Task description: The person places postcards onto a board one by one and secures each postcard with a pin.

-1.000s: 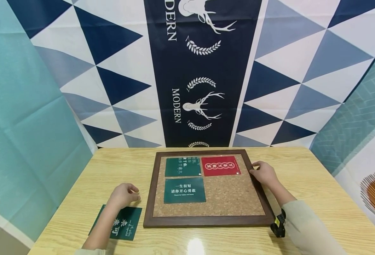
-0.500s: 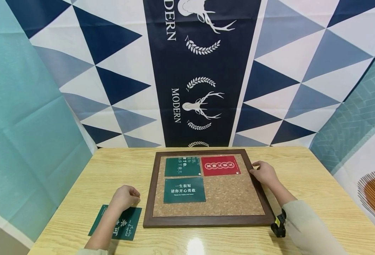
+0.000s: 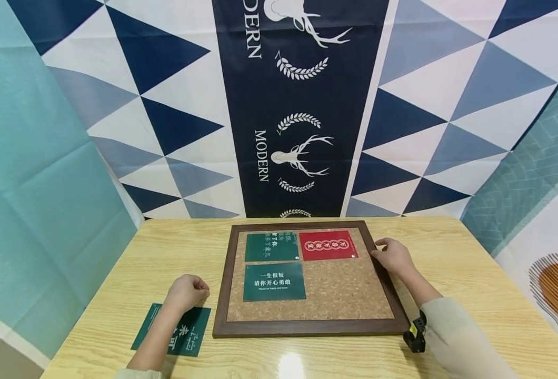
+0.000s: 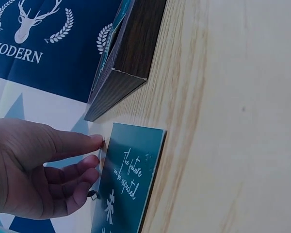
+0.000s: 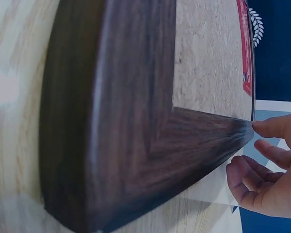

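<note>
A framed cork board point(image 3: 345, 295) lies on the table with two green cards and a red card point(image 3: 328, 245) on it. My right hand point(image 3: 392, 256) holds the board's right edge, thumb at the brown frame point(image 5: 203, 141) and the other fingers curled beside it. To the left, my left hand point(image 3: 186, 292) hovers close above the table, fingers curled. In the left wrist view a small brownish bit point(image 4: 103, 143) shows at its fingertips; its kind is too small to tell. Under the left forearm lies another green card point(image 4: 131, 170), partly hidden in the head view.
On the board sit the upper green card point(image 3: 271, 247) and the lower green card point(image 3: 274, 282). The wooden table point(image 3: 336, 358) extends around the frame. A patterned cloth point(image 3: 298, 105) hangs behind it. A black wrist device point(image 3: 415, 334) sits at the right sleeve.
The left hand has shifted slightly, and its fingers have come closer together. The right hand and the board have stayed in place.
</note>
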### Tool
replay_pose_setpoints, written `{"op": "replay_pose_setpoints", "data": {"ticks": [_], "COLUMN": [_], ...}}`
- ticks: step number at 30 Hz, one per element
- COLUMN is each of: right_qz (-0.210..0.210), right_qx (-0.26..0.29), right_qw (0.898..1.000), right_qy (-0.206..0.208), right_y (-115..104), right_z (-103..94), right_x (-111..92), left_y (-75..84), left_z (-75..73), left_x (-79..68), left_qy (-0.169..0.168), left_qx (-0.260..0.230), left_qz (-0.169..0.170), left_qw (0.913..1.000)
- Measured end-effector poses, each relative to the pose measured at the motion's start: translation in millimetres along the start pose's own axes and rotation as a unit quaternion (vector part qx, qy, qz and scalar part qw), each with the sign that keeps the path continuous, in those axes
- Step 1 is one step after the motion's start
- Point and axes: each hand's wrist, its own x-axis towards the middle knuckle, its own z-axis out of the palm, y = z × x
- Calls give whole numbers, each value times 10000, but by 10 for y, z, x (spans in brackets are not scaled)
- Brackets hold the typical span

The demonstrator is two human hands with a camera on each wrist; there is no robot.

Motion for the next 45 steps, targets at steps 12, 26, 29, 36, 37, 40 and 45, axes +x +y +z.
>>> {"op": "replay_pose_setpoints", "data": {"ticks": [12,26,29,36,37,40,45], "right_qz": [20,-260,-315,-379,-381,-413,-459], "right_qx": [-26,-5,26,84,90,114,154], "right_qw": [10000,9995,9993,9992,9992,9990,9988], "right_qy": [56,191,204,112,105,106,104], "right_y": [-45,-125,-160,-239,-250,-294,-372], "right_z": [-4,9,15,15,16,19,36], "right_x": [-13,-22,-23,-41,-44,-53,-55], "left_y": [-8,-49,-52,-46,-44,-39,-42], "left_z": [0,7,3,-19,-23,-31,-37], "left_x": [13,9,16,13,14,19,36], "left_qy": [129,178,161,136,126,92,49], "left_qx": [43,-259,-445,-735,-780,-895,-868], "left_qz": [175,253,191,111,110,114,98], "left_qw": [9998,9992,9987,9971,9968,9959,9962]}}
